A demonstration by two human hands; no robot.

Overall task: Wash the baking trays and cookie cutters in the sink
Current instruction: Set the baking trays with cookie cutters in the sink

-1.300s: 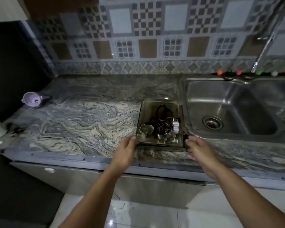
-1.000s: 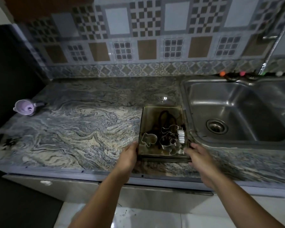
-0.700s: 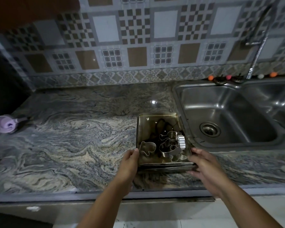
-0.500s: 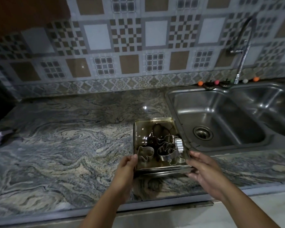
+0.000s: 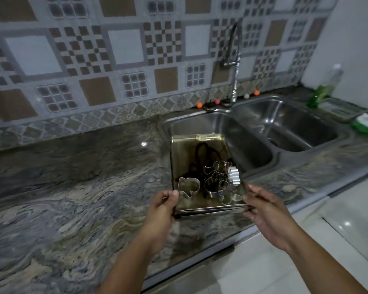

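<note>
Your left hand pinches the near left corner of the trays, thumb on the rim and fingers curled underneath. The trays sit stacked, long axis running away from you, near end over the surface and far end already reaching over the left basin of the sink. The cutters lie loose in the near half of the top tray, bunched toward its right side, with a white toothed one standing on edge. Your right hand sits at the near right corner, fingers spread and nearly straight; whether it touches the rim, I cannot tell. The sink lies ahead and to the right, so the carry goes that way and your right hand leads. Keep the stack level, or the cutters will likely slide.
</note>
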